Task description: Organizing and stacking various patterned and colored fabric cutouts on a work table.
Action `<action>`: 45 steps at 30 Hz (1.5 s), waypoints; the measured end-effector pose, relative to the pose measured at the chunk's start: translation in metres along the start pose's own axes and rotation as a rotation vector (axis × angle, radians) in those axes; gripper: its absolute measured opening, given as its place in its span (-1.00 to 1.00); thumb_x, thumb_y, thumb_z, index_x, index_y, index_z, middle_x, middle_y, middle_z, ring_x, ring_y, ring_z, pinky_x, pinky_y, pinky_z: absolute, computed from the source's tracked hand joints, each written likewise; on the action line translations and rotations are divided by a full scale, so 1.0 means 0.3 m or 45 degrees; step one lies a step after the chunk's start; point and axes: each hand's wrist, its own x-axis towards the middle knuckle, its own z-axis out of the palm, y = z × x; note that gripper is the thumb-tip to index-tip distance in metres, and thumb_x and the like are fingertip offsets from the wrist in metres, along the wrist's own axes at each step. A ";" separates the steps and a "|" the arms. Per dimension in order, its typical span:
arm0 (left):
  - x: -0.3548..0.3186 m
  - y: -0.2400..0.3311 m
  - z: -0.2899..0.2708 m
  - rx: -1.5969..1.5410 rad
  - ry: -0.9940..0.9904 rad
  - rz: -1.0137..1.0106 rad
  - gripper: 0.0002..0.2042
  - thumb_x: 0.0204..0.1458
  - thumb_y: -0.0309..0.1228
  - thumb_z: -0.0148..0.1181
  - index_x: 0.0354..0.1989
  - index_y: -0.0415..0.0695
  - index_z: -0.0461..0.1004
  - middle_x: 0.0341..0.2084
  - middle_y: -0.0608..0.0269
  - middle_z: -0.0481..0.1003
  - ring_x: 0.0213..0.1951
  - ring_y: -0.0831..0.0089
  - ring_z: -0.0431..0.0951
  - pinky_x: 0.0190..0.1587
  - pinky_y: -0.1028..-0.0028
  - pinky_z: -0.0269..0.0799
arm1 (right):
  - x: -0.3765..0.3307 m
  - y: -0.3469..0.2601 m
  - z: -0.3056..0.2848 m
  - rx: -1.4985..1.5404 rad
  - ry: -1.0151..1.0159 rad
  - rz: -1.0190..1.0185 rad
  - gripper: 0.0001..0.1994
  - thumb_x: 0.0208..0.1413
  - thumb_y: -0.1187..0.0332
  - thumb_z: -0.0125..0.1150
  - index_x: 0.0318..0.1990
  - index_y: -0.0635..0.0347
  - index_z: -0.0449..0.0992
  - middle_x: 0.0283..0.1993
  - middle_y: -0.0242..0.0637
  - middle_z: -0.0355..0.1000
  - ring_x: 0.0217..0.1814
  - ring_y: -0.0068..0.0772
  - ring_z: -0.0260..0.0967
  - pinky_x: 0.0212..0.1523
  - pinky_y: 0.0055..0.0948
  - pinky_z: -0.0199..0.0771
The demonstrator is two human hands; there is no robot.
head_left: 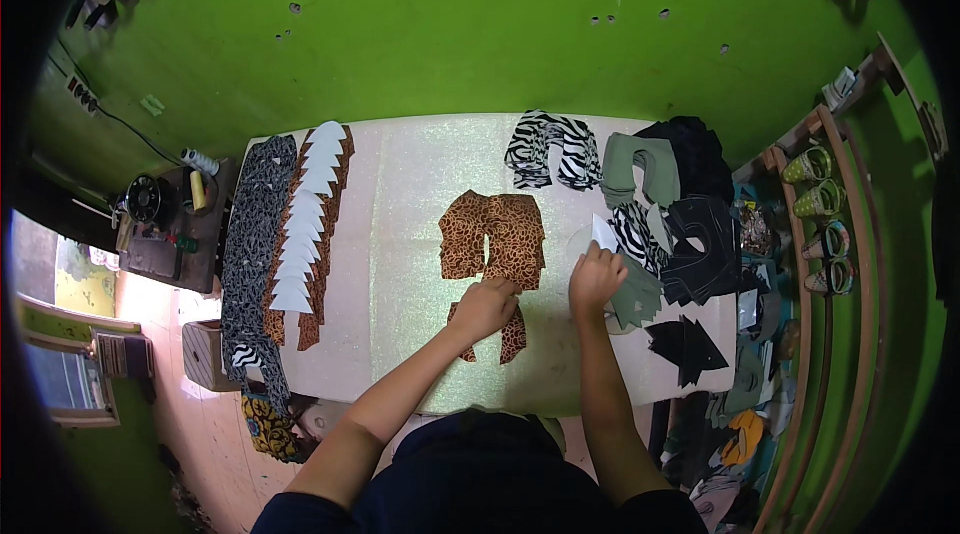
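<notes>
Leopard-print fabric pieces [494,236] in orange-brown with black spots lie near the middle of the surface [400,234], the larger group spread flat and a smaller piece [512,336] lying nearer the person. The left hand [487,306] rests on the near edge of the larger group, right where it meets the small piece, its fingers curled down against the cloth; whether it pinches the fabric or only presses on it cannot be told. The right hand [596,279] sits just to the right of these pieces, fingers bent around a white pointed piece [603,232] whose tip sticks out on the far side of the knuckles; it seems to grip this piece, with a pale round shape underneath that is too faint to make out.

On the far side lies a zebra-striped cloth [550,147]. To the right are olive-green pieces [642,166], black pieces [700,234] and a fan of black triangles [688,344] near the right near corner. Along the left side runs a row of white triangles [305,219] overlapping one another on brown printed fabric, and beside it a long strip of dark patterned cloth [250,234]. Beyond the left edge stands a sewing machine [150,199]. A rack at the far right holds small shoes [822,224]. The wall behind is bright green.
</notes>
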 end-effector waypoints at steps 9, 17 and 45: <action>0.153 0.004 0.070 0.127 0.136 0.226 -0.83 -0.08 -0.45 0.05 -0.30 -0.19 0.43 -0.37 0.11 0.41 -0.29 0.17 0.44 -0.20 0.30 0.36 | -0.010 0.000 0.012 -0.210 0.070 0.186 -0.57 -0.19 0.19 0.27 -0.12 0.13 0.41 -0.21 -0.19 0.31 -0.11 -0.23 0.21 -0.08 -0.24 0.10; 0.278 0.047 0.101 0.157 -0.028 0.271 -0.77 -0.06 -0.41 0.00 -0.20 -0.10 0.43 -0.29 0.15 0.39 -0.17 0.23 0.41 -0.08 0.29 0.28 | 0.044 0.009 0.028 0.267 -0.163 0.468 -0.75 -0.15 0.31 0.24 -0.24 0.03 0.45 -0.14 -0.21 0.33 -0.05 -0.18 0.24 -0.06 -0.22 0.07; 0.125 0.050 0.038 -1.224 -0.132 -0.421 -0.59 -0.05 -0.33 0.21 -0.09 -0.30 0.28 -0.36 0.23 0.43 -0.35 0.55 0.43 -0.30 0.54 0.41 | -0.059 0.013 -0.166 1.837 -0.624 0.289 -0.89 0.02 0.45 0.14 -0.35 0.34 0.45 -0.53 -0.32 0.41 -0.51 -0.67 0.31 -0.49 -0.62 0.30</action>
